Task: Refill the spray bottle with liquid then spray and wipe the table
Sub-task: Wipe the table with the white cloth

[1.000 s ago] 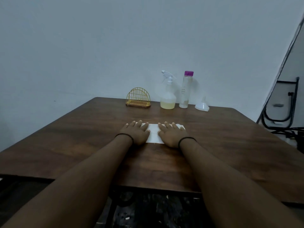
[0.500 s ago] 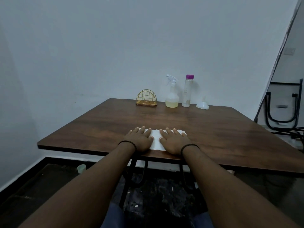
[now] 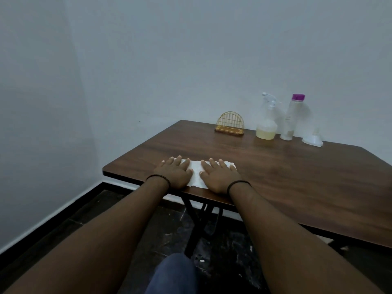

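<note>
Both hands lie flat, palms down, on a white paper towel (image 3: 196, 174) spread near the front edge of the wooden table (image 3: 286, 177). The left hand (image 3: 175, 172) has its fingers straight and slightly apart, covering the towel's left end; the right hand (image 3: 219, 176) rests likewise, fingers extended and slightly spread over the right end. Neither hand grips anything. At the far edge by the wall, well apart from the hands, stand the spray bottle (image 3: 266, 122) holding yellowish liquid, a clear bottle with a purple cap (image 3: 291, 117) just beside it, a white funnel (image 3: 313, 139) mouth down, and a gold wire holder (image 3: 230, 124).
</note>
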